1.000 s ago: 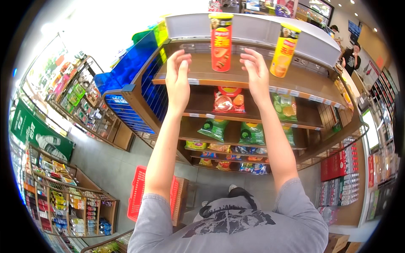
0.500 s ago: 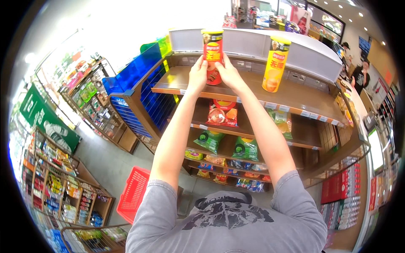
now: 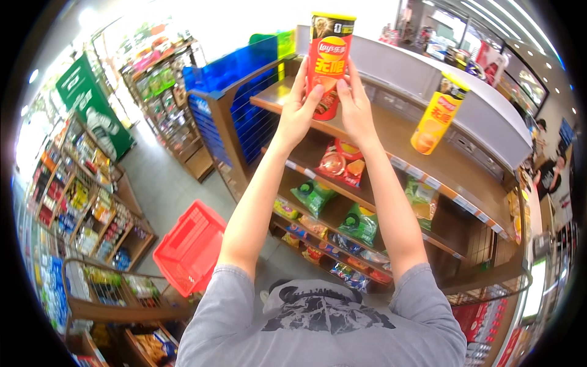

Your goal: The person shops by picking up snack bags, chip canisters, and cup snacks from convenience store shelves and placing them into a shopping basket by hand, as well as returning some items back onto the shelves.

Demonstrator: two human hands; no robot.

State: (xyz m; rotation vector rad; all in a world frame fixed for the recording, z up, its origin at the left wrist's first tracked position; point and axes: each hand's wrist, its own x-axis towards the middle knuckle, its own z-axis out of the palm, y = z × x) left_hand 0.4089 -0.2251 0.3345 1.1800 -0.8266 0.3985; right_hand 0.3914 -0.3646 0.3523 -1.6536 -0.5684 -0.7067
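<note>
Upright between my two hands is a red chip canister [image 3: 331,58] with a yellow lid and a black band below it. My left hand [image 3: 298,114] wraps its left side and my right hand [image 3: 356,111] its right, both thumbs on the front near the bottom. The canister is in front of the top wooden shelf [image 3: 391,133], overlapping its front edge. Farther right on that shelf stands a yellow chip canister [image 3: 438,117], apart from my hands. Below, between my forearms, sit a red chip bag [image 3: 340,164] and green chip bags [image 3: 359,225].
A red shopping basket [image 3: 191,249] is at lower left, near a wooden rack [image 3: 92,313]. Blue panels [image 3: 244,85] flank the shelf unit's left side. More stocked shelves [image 3: 82,196] stand farther left. At far right a person in black [image 3: 548,175] is by a counter.
The red canister has come off the shelf toward me in both hands and looks larger. My view has turned, so the shelf unit appears tilted and farther right.
</note>
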